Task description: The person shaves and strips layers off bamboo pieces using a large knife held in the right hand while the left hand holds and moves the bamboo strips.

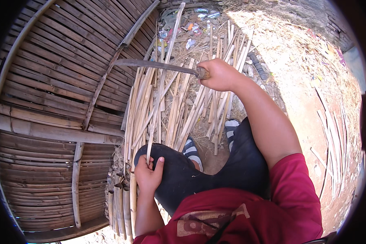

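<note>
My right hand [219,74] is closed around the short wooden handle of a machete [158,65]. Its long, slightly curved blade points left, crossing above the bamboo strips. Down by my bent left knee, my left hand [149,174] grips the near end of a long, pale bamboo strip [156,106]. That strip stretches away from me, and the blade passes across it in this view; whether they touch I cannot tell. More split bamboo strips [183,103] lie in loose rows on the ground beyond my feet.
A slatted bamboo wall [49,81] stands close on the left, with several upright bamboo tubes [126,207] at its foot. Plastic litter [190,42] lies at the back. Another bundle of strips [333,146] rests on the right. A dark ribbed piece [257,67] lies among stones.
</note>
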`<move>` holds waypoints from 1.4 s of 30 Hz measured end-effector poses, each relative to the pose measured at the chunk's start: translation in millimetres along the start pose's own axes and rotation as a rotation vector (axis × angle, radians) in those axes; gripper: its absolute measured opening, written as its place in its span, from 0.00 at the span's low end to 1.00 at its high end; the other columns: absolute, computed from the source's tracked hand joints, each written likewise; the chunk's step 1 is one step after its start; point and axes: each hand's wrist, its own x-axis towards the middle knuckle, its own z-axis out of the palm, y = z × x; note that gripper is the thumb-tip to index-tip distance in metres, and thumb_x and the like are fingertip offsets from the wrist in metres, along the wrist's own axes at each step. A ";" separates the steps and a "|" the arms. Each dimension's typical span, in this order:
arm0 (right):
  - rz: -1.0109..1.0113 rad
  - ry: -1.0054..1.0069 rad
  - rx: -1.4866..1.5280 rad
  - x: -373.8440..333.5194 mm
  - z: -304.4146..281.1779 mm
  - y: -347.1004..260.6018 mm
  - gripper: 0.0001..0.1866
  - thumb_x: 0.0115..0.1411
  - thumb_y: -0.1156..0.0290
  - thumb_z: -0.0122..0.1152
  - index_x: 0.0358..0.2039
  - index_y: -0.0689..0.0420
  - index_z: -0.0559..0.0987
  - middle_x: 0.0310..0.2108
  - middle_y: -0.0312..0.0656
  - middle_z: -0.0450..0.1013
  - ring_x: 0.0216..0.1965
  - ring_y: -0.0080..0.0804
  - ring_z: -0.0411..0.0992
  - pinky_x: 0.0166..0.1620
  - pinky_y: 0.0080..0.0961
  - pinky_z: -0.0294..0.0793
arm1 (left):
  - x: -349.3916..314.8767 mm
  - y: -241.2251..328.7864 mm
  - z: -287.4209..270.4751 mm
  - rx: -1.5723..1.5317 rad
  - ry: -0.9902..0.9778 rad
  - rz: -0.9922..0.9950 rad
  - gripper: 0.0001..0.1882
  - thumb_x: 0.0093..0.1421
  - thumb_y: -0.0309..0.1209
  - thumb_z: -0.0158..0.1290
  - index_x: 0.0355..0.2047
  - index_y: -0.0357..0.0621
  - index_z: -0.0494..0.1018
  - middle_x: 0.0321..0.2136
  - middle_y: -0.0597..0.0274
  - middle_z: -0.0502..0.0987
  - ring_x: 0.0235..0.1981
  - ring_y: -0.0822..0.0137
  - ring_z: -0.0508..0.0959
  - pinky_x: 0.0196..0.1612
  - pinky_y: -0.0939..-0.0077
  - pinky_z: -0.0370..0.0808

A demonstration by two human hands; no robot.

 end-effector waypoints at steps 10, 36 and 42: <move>0.112 0.185 0.032 -5.6 -30.1 11.2 0.10 0.54 0.68 0.69 0.36 0.57 0.83 0.27 0.52 0.78 0.33 0.54 0.79 0.38 0.46 0.76 | -5.4 11.0 2.5 0.092 0.039 0.100 0.19 0.57 0.37 0.70 0.33 0.38 0.72 0.18 0.69 0.65 0.20 0.75 0.62 0.23 0.76 0.60; 0.052 -0.225 -0.020 -5.4 -27.5 11.7 0.14 0.50 0.66 0.72 0.37 0.56 0.85 0.31 0.49 0.81 0.36 0.48 0.80 0.41 0.42 0.78 | -6.4 8.2 8.9 0.067 0.098 0.060 0.17 0.59 0.36 0.69 0.35 0.37 0.74 0.18 0.72 0.65 0.20 0.78 0.63 0.24 0.79 0.62; -0.177 -0.157 -0.186 -13.8 9.0 -26.3 0.11 0.52 0.65 0.71 0.32 0.57 0.82 0.27 0.48 0.79 0.33 0.49 0.79 0.39 0.43 0.76 | -11.6 10.4 10.1 0.093 0.107 0.085 0.19 0.57 0.39 0.70 0.34 0.38 0.75 0.17 0.69 0.66 0.19 0.75 0.63 0.23 0.75 0.62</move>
